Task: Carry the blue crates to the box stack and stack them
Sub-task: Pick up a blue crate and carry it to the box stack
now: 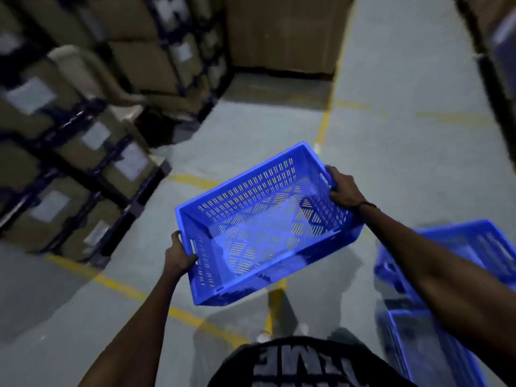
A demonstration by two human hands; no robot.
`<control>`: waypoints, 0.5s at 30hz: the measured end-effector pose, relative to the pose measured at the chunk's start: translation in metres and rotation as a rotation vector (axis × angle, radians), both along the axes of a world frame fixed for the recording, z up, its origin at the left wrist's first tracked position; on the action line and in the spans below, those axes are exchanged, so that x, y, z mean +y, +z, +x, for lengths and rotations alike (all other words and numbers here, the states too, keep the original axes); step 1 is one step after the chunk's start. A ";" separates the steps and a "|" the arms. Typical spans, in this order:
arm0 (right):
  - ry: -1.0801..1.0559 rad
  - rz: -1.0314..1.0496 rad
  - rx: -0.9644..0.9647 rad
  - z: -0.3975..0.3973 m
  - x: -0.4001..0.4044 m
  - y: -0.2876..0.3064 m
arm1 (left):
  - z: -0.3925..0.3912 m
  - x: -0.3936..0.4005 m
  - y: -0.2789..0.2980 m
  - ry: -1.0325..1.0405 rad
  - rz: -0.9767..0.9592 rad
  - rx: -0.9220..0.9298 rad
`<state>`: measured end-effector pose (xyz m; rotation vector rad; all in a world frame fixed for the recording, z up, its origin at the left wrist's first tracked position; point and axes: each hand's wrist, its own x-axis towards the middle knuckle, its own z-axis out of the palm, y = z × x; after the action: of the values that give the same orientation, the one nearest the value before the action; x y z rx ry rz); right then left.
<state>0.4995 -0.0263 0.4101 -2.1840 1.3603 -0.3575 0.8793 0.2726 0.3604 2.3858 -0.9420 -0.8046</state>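
You have one empty blue crate (268,222) in the air at about waist height over the grey floor (391,163), tilted so that its far right corner sits higher than the near left one; your left hand (178,256) is closed on the near short end, fingers (192,258) hooked through the handle slot, and your right hand (344,188) is closed over the rim at the far short end, thumb inside; both grips look firm, so keep them where they are and level the crate before you walk on; more blue crates (446,275) stand close by your right side, partly behind your forearm, so swing clear of them as you turn; cardboard boxes (83,152) are piled on dark racks to your left and a taller pile (282,32) stands ahead at the end of the aisle; which of them is your stack I cannot tell; carry the crate low enough to see the yellow floor lines (326,113) and your feet; when you arrive, set it down square, its corners matched to whatever lies beneath, and free your fingers only once it sits flat.
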 end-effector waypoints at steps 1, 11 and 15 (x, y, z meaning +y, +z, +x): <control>0.053 -0.017 -0.008 0.034 -0.006 0.002 | 0.018 0.013 0.000 0.064 -0.003 0.010; 0.389 0.082 -0.062 0.327 -0.067 -0.009 | 0.137 0.072 -0.014 0.593 -0.063 0.052; 0.535 0.119 -0.068 0.434 -0.105 -0.042 | 0.182 0.070 -0.043 0.745 -0.009 0.053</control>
<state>0.9337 -0.1310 0.3685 -2.3016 0.6974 -0.1397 1.0615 0.3423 0.3169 2.4109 0.0040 -0.5517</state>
